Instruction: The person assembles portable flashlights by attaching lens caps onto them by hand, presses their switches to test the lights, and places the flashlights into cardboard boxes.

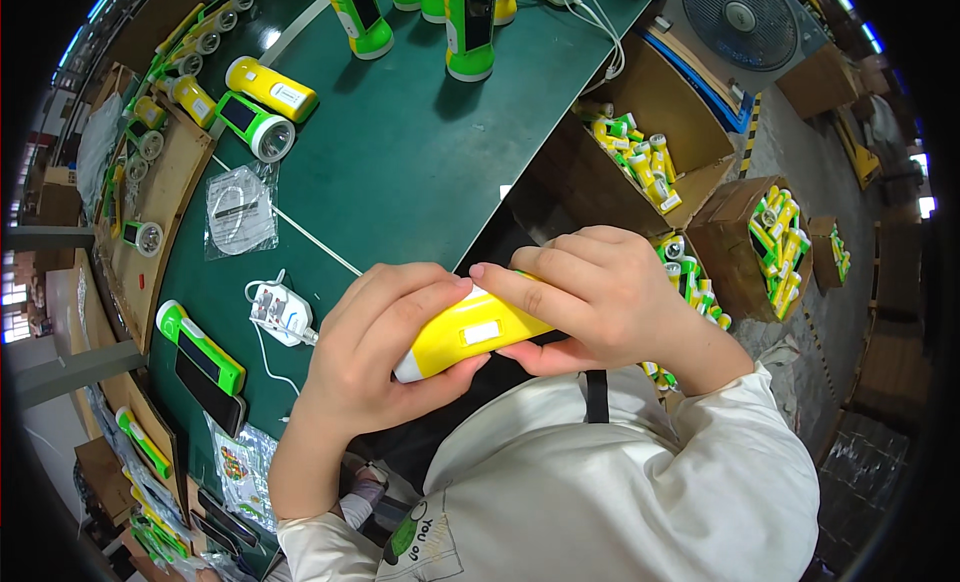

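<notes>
Yellow, smoothly rounded, the flashlight is clamped by the left hand and right hand.

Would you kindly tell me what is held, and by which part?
A yellow flashlight: left hand at its white end, right hand at the opposite end.

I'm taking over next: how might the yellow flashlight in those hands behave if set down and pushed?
The yellow flashlight is likely stiff, its visible casing undented; its glossy surface may slip; its rounded body might roll.
</notes>
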Tool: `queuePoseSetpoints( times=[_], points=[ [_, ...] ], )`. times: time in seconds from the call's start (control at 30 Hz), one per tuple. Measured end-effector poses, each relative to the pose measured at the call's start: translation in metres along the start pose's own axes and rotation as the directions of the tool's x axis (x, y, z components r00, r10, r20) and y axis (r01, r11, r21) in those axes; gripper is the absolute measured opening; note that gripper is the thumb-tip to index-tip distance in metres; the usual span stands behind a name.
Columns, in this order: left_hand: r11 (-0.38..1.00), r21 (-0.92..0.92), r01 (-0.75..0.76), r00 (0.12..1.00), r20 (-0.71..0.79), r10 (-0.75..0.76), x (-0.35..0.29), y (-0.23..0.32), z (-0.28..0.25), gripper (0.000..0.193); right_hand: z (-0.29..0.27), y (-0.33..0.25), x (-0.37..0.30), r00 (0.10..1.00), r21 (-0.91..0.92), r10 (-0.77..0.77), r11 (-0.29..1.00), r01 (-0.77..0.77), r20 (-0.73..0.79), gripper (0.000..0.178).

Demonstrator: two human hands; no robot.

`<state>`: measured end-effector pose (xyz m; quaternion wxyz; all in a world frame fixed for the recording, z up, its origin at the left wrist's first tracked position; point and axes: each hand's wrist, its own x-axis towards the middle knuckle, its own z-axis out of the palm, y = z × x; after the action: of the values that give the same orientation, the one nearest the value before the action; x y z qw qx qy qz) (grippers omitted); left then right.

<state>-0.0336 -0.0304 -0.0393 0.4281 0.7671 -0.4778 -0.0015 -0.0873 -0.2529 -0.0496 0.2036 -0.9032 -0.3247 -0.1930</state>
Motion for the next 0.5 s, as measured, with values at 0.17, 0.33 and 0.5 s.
queuePoseSetpoints(
  times=[0.17, 0.33, 0.5],
  points=[
    [0.998, 0.048, -0.037, 0.991, -0.125, 0.043, -0.005, -0.001, 0.014, 0.05, 0.003, 0.001, -0.003, 1.0, 0.01, 0.009, 1.0, -0.009, -0.02, 0.052],
    [0.998, 0.037, 0.056, 0.998, 0.024, -0.057, -0.002, -0.019, 0.02, 0.053, 0.013, 0.023, -0.016, 0.992, 0.016, 0.072, 0.997, -0.074, 0.099, 0.055],
    [0.97, 0.143, 0.199, 0.976, 0.06, -0.209, -0.002, -0.029, 0.023, 0.063, 0.03, 0.063, -0.06, 0.967, -0.051, 0.21, 0.978, -0.205, 0.143, 0.059]
  ],
)
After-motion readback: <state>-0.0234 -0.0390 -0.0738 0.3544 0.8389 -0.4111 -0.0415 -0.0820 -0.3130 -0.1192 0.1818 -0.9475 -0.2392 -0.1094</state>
